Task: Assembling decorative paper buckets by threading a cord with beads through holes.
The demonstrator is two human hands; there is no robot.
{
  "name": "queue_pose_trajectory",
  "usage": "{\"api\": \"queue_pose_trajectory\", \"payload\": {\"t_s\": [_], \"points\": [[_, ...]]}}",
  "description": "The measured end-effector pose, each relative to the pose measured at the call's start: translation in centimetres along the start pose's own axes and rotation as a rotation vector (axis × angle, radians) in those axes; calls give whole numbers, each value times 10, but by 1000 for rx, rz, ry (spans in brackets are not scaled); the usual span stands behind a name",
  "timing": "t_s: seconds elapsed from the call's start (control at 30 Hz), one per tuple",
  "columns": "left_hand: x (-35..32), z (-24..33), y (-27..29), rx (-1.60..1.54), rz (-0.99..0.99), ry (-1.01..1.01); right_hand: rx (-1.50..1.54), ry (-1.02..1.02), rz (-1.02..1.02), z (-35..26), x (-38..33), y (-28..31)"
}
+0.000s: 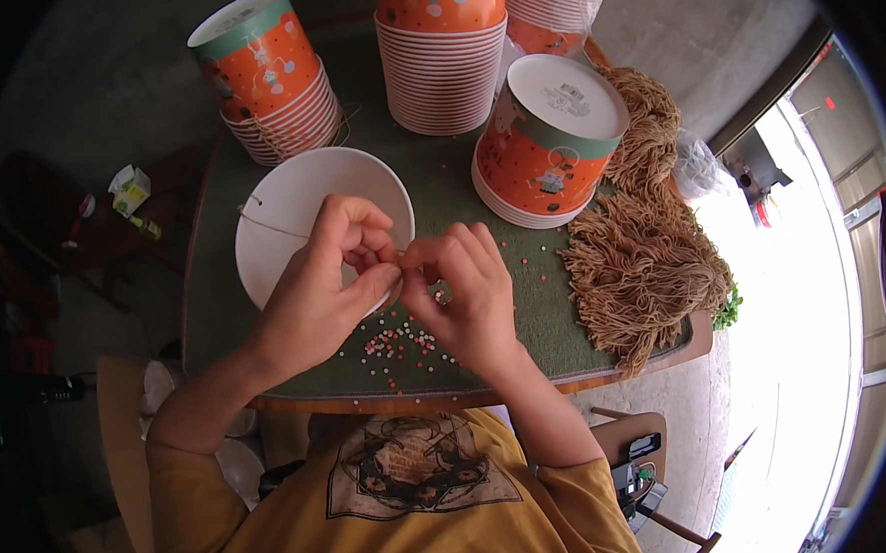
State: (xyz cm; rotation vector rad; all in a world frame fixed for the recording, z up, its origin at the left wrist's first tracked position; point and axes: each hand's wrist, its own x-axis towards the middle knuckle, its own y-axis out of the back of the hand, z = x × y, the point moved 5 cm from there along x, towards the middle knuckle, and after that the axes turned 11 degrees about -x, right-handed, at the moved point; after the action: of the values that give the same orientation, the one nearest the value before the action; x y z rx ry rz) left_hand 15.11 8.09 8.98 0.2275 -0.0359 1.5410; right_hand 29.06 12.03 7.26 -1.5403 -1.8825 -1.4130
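A white paper bucket (pixel 288 189) lies with its open mouth toward me on the table. A thin brown string (pixel 278 228) comes through a hole in its left wall and crosses its inside to my hands. My left hand (pixel 319 298) is in front of the bucket, thumb and forefinger pinched together. Close against it at the bucket's right rim, my right hand (pixel 469 295) pinches too, and the fingertips of both hands meet. A bit of the string seems to be between them, but the fingers mostly hide it. Small red and white round bits (pixel 399 347) lie scattered below.
Stacked orange paper buckets stand at the back left (pixel 277 80), back middle (pixel 442 66) and right (pixel 551 141). More buckets (pixel 559 5) sit in clear plastic behind. Bundles of brown string (pixel 648 276) cover the right side of the green-topped table (pixel 216 333).
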Motion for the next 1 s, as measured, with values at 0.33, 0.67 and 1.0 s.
{"api": "queue_pose_trajectory", "payload": {"t_s": [0.33, 0.67, 1.0], "points": [[-3, 5, -6, 271, -45, -98, 751, -645, -134, 20, -23, -20], [-4, 18, -8, 596, -95, -483, 455, -323, -129, 5, -34, -21], [-60, 6, 14, 792, 58, -827, 172, -121, -56, -17, -56, -8]]}}
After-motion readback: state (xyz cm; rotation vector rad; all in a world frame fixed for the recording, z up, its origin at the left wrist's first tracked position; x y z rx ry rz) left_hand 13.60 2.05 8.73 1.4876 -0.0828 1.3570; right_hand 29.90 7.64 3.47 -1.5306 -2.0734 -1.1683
